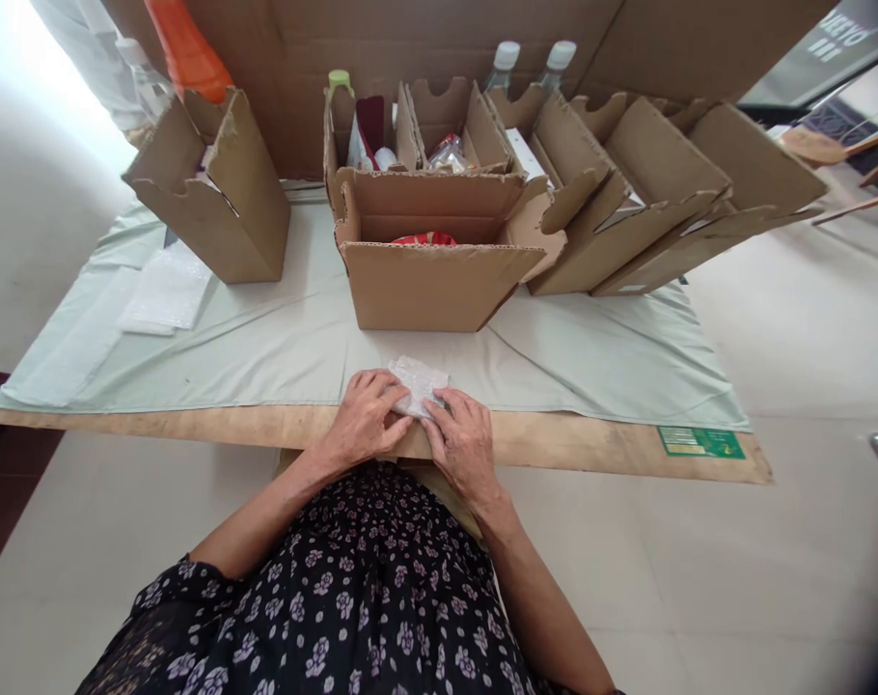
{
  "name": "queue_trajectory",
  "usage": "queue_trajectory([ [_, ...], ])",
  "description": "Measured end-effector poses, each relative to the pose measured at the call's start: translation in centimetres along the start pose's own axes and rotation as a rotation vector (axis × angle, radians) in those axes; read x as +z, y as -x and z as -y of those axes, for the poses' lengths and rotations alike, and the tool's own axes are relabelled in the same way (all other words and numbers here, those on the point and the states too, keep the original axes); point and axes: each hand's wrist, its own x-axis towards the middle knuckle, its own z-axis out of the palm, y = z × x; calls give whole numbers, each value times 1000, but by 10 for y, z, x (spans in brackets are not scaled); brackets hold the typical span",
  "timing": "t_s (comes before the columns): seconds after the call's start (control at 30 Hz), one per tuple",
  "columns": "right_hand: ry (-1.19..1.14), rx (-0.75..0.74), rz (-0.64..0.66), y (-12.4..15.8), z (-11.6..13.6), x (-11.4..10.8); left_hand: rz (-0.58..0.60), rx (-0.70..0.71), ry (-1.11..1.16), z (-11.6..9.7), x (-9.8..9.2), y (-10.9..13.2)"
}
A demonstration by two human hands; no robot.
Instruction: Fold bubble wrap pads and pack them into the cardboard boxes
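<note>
A small folded packet of bubble wrap (419, 384) lies at the front edge of the table, between my two hands. My left hand (367, 417) presses its fingers and thumb onto the packet's left side and near edge. From the right, my right hand (464, 436) grips the near right corner with thumb and curled fingers. Whether anything is inside the wrap cannot be made out. Just beyond it stands a wide cardboard box (439, 290) with something red showing inside.
Several tall cardboard holders (590, 154) stand along the back right with bottles and packets. Another holder (255, 203) is at the left, beside flat bubble wrap sheets (168, 290). A pale green cloth (280, 357) covers the table up to its bare wooden edge (569, 444).
</note>
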Motion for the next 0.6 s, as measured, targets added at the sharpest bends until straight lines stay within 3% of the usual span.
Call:
queue_trajectory([
  [0.13, -5, -7, 20, -2, 0, -4, 57, 26, -26, 6, 1, 2],
  [0.27, -15, 21, 37, -6, -1, -5, 29, -6, 16, 9, 6, 3],
  [0.47, -205, 134, -4, -3, 0, -5, -265, -231, 195, -5, -4, 10],
  [0.6, -262, 188, -82, -3, 3, -4, -189, -423, 498, -17, -5, 23],
])
